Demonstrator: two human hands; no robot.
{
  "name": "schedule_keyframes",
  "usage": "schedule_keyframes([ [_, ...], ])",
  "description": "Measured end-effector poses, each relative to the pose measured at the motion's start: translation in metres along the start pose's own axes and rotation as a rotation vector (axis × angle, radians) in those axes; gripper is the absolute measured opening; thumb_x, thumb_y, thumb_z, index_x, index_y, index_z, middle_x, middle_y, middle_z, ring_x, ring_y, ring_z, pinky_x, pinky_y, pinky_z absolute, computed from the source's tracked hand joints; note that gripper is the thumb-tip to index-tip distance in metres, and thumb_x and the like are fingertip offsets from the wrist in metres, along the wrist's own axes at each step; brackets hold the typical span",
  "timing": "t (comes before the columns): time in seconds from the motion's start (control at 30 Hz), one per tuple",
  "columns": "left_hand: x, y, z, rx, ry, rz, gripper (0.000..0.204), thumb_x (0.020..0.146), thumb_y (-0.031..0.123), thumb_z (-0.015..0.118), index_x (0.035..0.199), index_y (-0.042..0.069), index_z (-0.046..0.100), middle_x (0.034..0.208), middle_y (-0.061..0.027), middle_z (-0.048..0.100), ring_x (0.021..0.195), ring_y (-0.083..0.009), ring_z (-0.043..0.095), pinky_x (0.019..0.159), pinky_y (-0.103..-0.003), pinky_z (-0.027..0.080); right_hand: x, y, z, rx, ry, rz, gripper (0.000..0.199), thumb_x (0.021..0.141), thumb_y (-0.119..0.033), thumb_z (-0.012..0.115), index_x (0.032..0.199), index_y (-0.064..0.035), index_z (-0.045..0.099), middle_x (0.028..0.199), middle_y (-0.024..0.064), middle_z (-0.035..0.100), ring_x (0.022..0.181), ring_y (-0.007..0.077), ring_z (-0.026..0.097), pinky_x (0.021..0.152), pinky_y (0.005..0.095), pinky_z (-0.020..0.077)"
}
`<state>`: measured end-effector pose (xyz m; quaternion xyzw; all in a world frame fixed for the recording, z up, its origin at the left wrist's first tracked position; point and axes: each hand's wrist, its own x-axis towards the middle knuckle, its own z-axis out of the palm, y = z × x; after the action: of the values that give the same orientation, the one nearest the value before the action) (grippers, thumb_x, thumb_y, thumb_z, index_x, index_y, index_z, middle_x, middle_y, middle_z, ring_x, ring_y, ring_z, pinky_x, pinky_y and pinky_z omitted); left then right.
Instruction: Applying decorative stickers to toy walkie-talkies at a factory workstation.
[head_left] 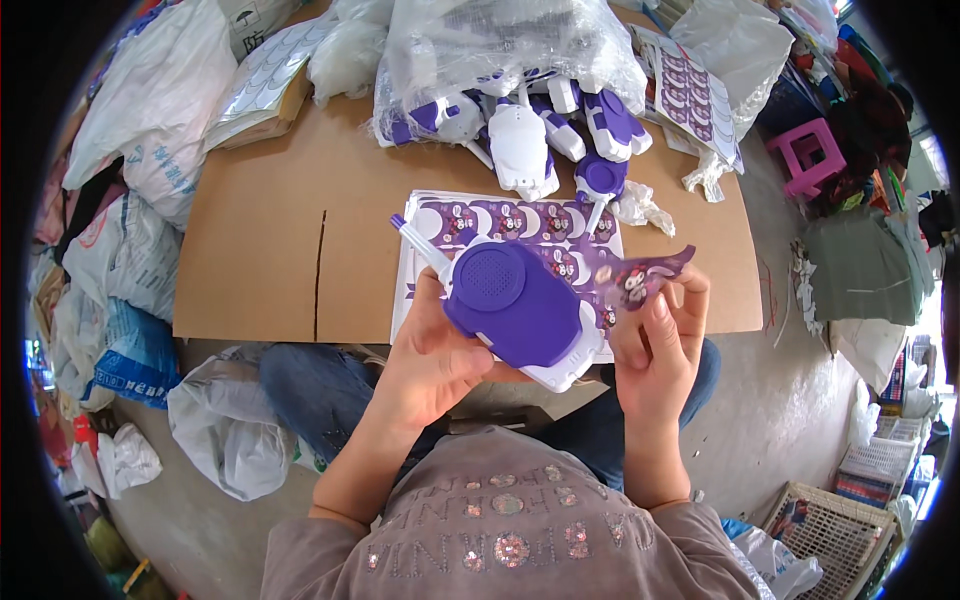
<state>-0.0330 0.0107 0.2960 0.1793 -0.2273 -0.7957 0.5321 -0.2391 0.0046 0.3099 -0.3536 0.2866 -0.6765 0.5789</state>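
Observation:
My left hand [430, 345] is closed around a purple and white toy walkie-talkie [530, 310], whose striped antenna points to the upper left. Its purple face with a round speaker grille is turned up. Pinched between thumb and fingers of my right hand [660, 335] is a peeled purple sticker [640, 280] with a cartoon figure, curling at one end. It hangs just right of the walkie-talkie; whether they touch I cannot tell. Beneath both lies a sheet of purple stickers [500, 215] on the cardboard, partly covered by the toy and my hands.
A clear plastic bag [510, 45] spills several white and purple walkie-talkies [520, 145] at the back of the cardboard-topped table [250, 250]. Crumpled paper [643, 208] lies near them. More sticker sheets [690, 90] rest back right. A pink stool [806, 155] and a crate [830, 535] stand on the right.

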Motion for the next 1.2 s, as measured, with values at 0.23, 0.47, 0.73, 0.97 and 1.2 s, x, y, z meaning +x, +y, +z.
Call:
schedule_keyframes([
  [0.23,0.004,-0.002,0.0,0.121,0.073,0.1,0.107,0.076,-0.013,0.071,0.155,0.018,0.005,0.146,-0.014,0.04,0.133,-0.0309,0.047,0.099,-0.049,0.053,-0.003,-0.007,0.001,0.051,0.001,0.138,0.016,0.088,0.002,0.069,0.104,0.0028,0.067,0.081,0.0052,0.068,0.06,0.0017,0.05,0.046,0.0167,0.0326],
  [0.47,0.008,-0.014,-0.004,0.347,0.119,0.287,0.101,0.074,-0.012,0.073,0.151,0.013,0.013,0.145,-0.0165,0.041,0.133,-0.0266,0.047,0.107,-0.04,0.046,-0.004,0.004,0.007,-0.318,-0.012,0.109,0.024,0.086,0.0,0.073,0.11,0.0026,0.071,0.089,0.0082,0.072,0.08,0.009,0.066,0.071,0.0205,0.0525],
  [0.73,0.007,-0.018,-0.004,0.443,0.136,0.33,0.098,0.075,-0.012,0.074,0.148,0.012,0.013,0.144,-0.0155,0.041,0.131,-0.0237,0.048,0.104,-0.038,0.049,-0.003,0.003,0.017,-0.518,-0.061,0.024,0.047,0.083,-0.005,0.078,0.127,-0.0007,0.061,0.08,-0.001,0.07,0.068,0.001,0.055,0.061,0.0154,0.0412],
  [0.97,0.005,-0.018,0.0,0.382,0.128,0.348,0.1,0.076,-0.015,0.07,0.15,0.015,0.01,0.145,-0.0176,0.038,0.131,-0.0264,0.048,0.103,-0.04,0.05,0.003,0.003,0.013,-0.716,-0.092,0.08,0.024,0.083,-0.006,0.078,0.104,-0.0014,0.067,0.081,0.0002,0.071,0.064,0.0006,0.053,0.057,0.0159,0.0388],
  [1.2,0.007,-0.015,0.002,0.383,0.079,0.364,0.105,0.076,-0.016,0.067,0.153,0.019,0.005,0.145,-0.0178,0.038,0.131,-0.0272,0.048,0.103,-0.04,0.05,0.01,0.003,0.008,-0.536,-0.128,0.157,0.013,0.085,-0.006,0.076,0.092,0.0006,0.068,0.08,0.005,0.07,0.071,0.0078,0.064,0.063,0.0197,0.0493],
])
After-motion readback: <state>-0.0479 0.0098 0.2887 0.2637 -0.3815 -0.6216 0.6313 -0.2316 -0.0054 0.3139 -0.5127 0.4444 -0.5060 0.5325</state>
